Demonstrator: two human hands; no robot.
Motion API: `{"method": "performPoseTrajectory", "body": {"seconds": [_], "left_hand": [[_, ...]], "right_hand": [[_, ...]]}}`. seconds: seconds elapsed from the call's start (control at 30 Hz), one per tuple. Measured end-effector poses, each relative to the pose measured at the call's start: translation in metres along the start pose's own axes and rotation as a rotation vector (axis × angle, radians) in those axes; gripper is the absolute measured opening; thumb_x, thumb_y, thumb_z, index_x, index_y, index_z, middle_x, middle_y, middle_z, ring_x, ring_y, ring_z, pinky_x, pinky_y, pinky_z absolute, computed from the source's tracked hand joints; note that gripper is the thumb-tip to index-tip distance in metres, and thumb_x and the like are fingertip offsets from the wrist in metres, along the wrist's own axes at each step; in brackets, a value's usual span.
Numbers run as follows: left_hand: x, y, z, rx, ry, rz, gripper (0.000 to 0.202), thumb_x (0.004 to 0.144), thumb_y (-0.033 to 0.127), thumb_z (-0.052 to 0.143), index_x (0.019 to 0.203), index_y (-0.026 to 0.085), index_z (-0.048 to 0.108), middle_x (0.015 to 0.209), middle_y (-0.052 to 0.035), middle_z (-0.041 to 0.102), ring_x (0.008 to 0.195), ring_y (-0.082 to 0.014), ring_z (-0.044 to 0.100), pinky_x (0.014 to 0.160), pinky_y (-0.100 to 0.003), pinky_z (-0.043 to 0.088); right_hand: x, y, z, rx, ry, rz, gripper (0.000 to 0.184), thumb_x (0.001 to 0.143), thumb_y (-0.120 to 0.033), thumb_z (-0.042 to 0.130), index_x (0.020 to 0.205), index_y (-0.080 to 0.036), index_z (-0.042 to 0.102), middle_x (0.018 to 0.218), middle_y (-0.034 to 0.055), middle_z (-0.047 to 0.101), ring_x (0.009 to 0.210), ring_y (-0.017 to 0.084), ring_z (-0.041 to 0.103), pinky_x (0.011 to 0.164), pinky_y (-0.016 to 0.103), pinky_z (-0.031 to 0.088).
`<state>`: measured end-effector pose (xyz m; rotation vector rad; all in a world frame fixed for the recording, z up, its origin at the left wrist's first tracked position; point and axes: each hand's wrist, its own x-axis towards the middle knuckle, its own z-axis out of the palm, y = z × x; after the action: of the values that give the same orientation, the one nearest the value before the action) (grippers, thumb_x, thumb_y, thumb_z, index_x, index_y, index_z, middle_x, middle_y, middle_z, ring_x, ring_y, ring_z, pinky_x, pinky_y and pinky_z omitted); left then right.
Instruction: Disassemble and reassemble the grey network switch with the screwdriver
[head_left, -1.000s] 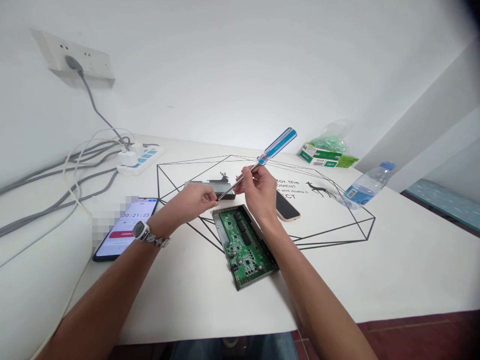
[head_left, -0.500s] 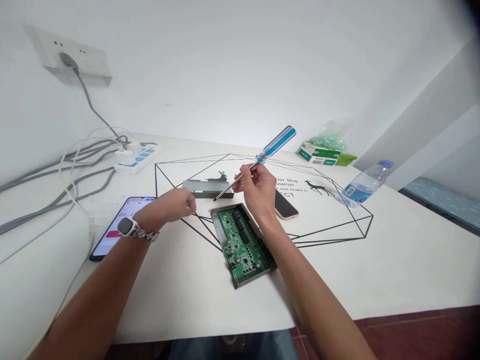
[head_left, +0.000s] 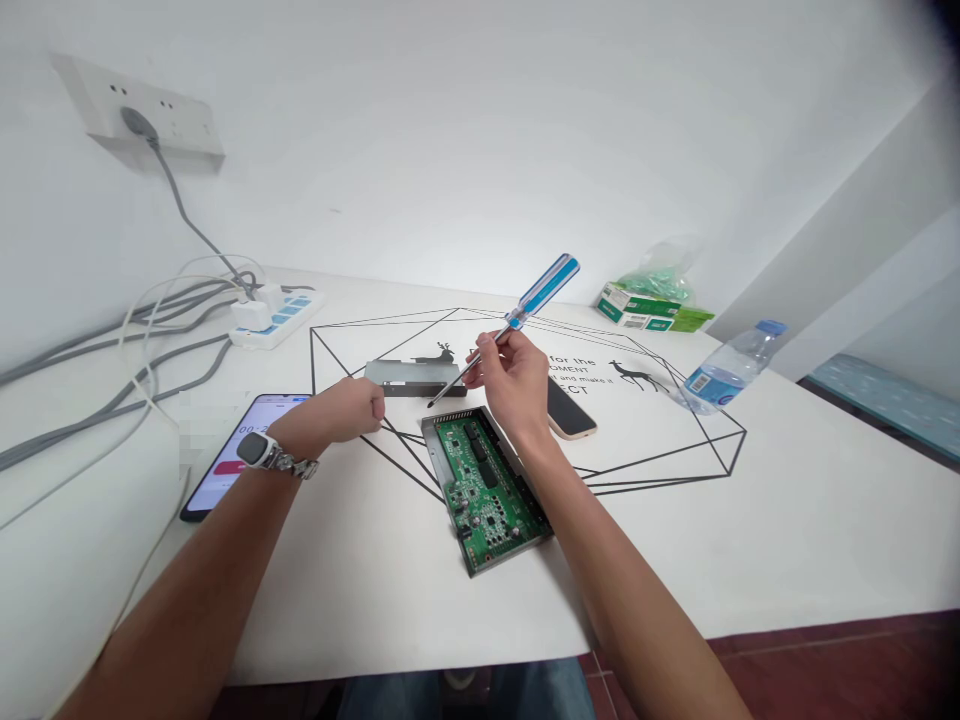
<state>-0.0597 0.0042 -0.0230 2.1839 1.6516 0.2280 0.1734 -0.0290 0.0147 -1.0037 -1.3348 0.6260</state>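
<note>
My right hand (head_left: 512, 380) is closed on a screwdriver (head_left: 525, 306) with a blue and clear handle, pinching the metal shaft. Its tip hangs just above the far end of a green circuit board (head_left: 486, 486) lying in a grey metal tray on the table. My left hand (head_left: 346, 409), with a wristwatch, rests on the table left of the board. Its fingers are curled shut; what they hold, if anything, is too small to make out. A grey metal cover (head_left: 409, 375) lies behind the board.
A phone with a lit timer screen (head_left: 241, 452) lies left of my left wrist. Another phone (head_left: 570, 410) lies behind my right hand. A power strip (head_left: 276, 318) with cables sits far left. A water bottle (head_left: 724, 374) and green boxes (head_left: 643, 308) are at the right.
My left hand has drawn back from the screwdriver tip, leftward and down onto the table. My right hand has kept the screwdriver in almost the same place.
</note>
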Motion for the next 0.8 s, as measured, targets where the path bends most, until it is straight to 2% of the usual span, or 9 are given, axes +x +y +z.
{"method": "performPoseTrajectory", "body": {"seconds": [0.1, 0.2, 0.27, 0.37, 0.4, 0.47, 0.57, 0.67, 0.8], "left_hand": [[-0.001, 0.001, -0.002, -0.032, -0.010, -0.007, 0.017, 0.062, 0.018, 0.057, 0.074, 0.022, 0.068, 0.081, -0.0039, 0.072, 0.075, -0.0210, 0.066, 0.062, -0.027, 0.046], [-0.004, 0.009, -0.007, -0.033, -0.001, -0.008, 0.015, 0.066, 0.019, 0.058, 0.076, 0.021, 0.069, 0.082, -0.0045, 0.073, 0.076, -0.0223, 0.066, 0.064, -0.029, 0.047], [-0.006, 0.020, -0.007, -0.029, 0.053, 0.080, 0.013, 0.074, 0.026, 0.059, 0.079, 0.020, 0.070, 0.087, -0.0061, 0.073, 0.082, -0.0234, 0.066, 0.069, -0.031, 0.048], [-0.005, 0.041, 0.001, -0.080, 0.187, 0.304, 0.026, 0.084, 0.037, 0.058, 0.095, 0.018, 0.071, 0.101, -0.0090, 0.073, 0.094, -0.0251, 0.066, 0.081, -0.034, 0.049], [-0.004, 0.046, 0.005, -0.089, 0.198, 0.339, 0.026, 0.085, 0.037, 0.057, 0.096, 0.018, 0.071, 0.098, -0.0091, 0.073, 0.091, -0.0248, 0.066, 0.079, -0.033, 0.049], [-0.001, 0.053, 0.015, -0.104, 0.143, 0.382, 0.023, 0.088, 0.030, 0.052, 0.090, 0.017, 0.072, 0.086, -0.0074, 0.073, 0.080, -0.0223, 0.066, 0.071, -0.031, 0.048], [0.004, 0.054, 0.026, -0.129, 0.143, 0.400, 0.022, 0.087, 0.025, 0.052, 0.083, 0.017, 0.072, 0.079, -0.0060, 0.072, 0.072, -0.0202, 0.065, 0.064, -0.029, 0.045], [0.007, 0.050, 0.029, -0.139, 0.158, 0.416, 0.021, 0.087, 0.023, 0.052, 0.082, 0.017, 0.072, 0.079, -0.0059, 0.072, 0.068, -0.0193, 0.064, 0.061, -0.028, 0.043], [0.008, 0.048, 0.029, -0.104, 0.188, 0.413, 0.025, 0.089, 0.022, 0.048, 0.083, 0.017, 0.072, 0.084, -0.0076, 0.073, 0.071, -0.0206, 0.064, 0.062, -0.029, 0.042]], "right_hand": [[0.001, 0.001, 0.000, 0.000, 0.000, 0.013, 0.026, 0.090, -0.045, 0.060, 0.087, -0.020, 0.057, 0.073, 0.0017, 0.067, 0.052, 0.014, 0.064, 0.053, 0.029, 0.059], [0.001, 0.001, 0.000, 0.004, -0.007, 0.015, 0.027, 0.090, -0.046, 0.061, 0.086, -0.020, 0.057, 0.073, 0.0019, 0.067, 0.053, 0.014, 0.064, 0.053, 0.030, 0.059], [0.001, 0.001, -0.001, -0.009, -0.010, 0.012, 0.028, 0.090, -0.047, 0.061, 0.084, -0.021, 0.056, 0.072, 0.0021, 0.067, 0.053, 0.015, 0.064, 0.052, 0.030, 0.058], [0.001, -0.001, -0.005, -0.080, -0.013, 0.005, 0.031, 0.092, -0.050, 0.057, 0.079, -0.022, 0.052, 0.061, -0.0003, 0.062, 0.048, 0.016, 0.062, 0.048, 0.029, 0.052], [0.002, -0.002, -0.007, -0.122, -0.014, -0.002, 0.033, 0.093, -0.051, 0.055, 0.078, -0.023, 0.050, 0.058, -0.0016, 0.059, 0.046, 0.015, 0.060, 0.046, 0.028, 0.049], [0.005, -0.002, -0.011, -0.235, -0.008, -0.021, 0.036, 0.093, -0.052, 0.054, 0.073, -0.024, 0.046, 0.053, -0.0039, 0.053, 0.043, 0.013, 0.054, 0.046, 0.027, 0.042], [0.010, 0.001, -0.019, -0.432, -0.028, -0.030, 0.037, 0.092, -0.047, 0.055, 0.067, -0.023, 0.043, 0.052, -0.0049, 0.049, 0.047, 0.012, 0.047, 0.052, 0.026, 0.037], [0.008, 0.008, -0.033, -0.634, -0.140, 0.005, 0.035, 0.089, -0.039, 0.057, 0.062, -0.022, 0.043, 0.052, -0.0040, 0.049, 0.050, 0.012, 0.045, 0.055, 0.027, 0.034], [-0.011, 0.025, -0.063, -0.959, -0.303, 0.092, 0.031, 0.086, -0.034, 0.056, 0.060, -0.022, 0.043, 0.055, 0.0000, 0.053, 0.054, 0.015, 0.046, 0.055, 0.028, 0.030]]}}
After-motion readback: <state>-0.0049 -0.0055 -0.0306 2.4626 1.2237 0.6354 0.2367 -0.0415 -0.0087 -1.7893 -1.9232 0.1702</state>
